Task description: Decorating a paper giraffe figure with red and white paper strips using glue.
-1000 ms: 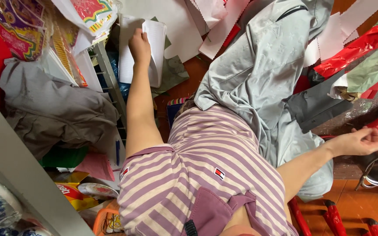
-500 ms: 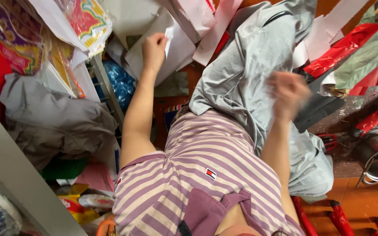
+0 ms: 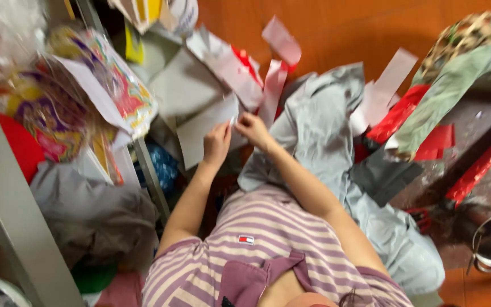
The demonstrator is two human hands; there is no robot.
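Grey-white sheet of stiff paper (image 3: 203, 133) is sitting right at the meeting point of both hands, out in front of the striped chest, low in a heap of paper offcuts and cloth. The left hand (image 3: 217, 145) is pinching the sheet's near right edge, fingers clenched over it, thumb side up. The right hand (image 3: 254, 129) is closing in beside it, fingertips curled at the sheet's upper right corner, just where a pale pink paper strip (image 3: 272, 91) is hanging down; whether that grip is on the sheet or on the strip, I cannot tell through the blur.

The sheet's long axis is running up and to the right, from the left hand's wrist side toward the corner between the two hands. So the sheet is spreading away leftward from both grips, and the left hand is the nearer one to its bulk.

Further out, a light grey garment (image 3: 325, 136) is draped under the right forearm, red paper pieces (image 3: 396, 116) are lying beyond it, and a bright patterned printed sheet (image 3: 115, 91) is leaning at the left.
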